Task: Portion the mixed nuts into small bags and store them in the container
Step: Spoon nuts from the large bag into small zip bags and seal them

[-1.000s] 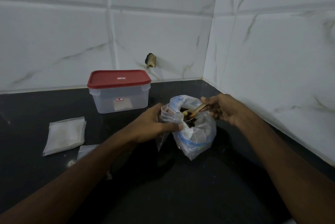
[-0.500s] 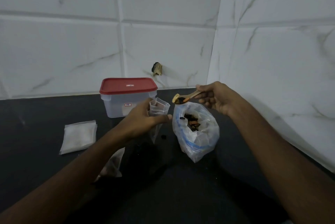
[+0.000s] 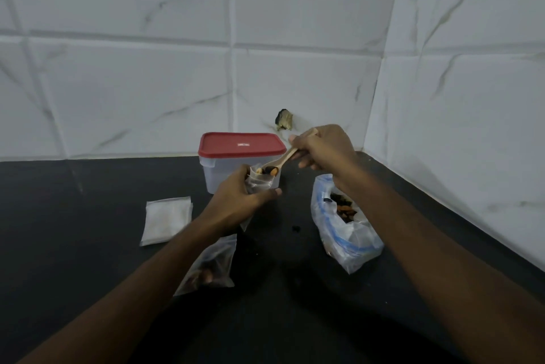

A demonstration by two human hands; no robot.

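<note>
— So, what has each hand got?
— Right hand (image 3: 321, 147) pinches the wooden spoon (image 3: 281, 160) by its handle; left hand (image 3: 239, 198) curls round the small bag (image 3: 261, 182), mouth up
— And the nuts (image 3: 269, 170)?
— Heaped in the bowl, right at that mouth; handle slants up toward the right hand; I'd say tipping it leftward drops them in; big bag (image 3: 345, 234) lies off right
</note>
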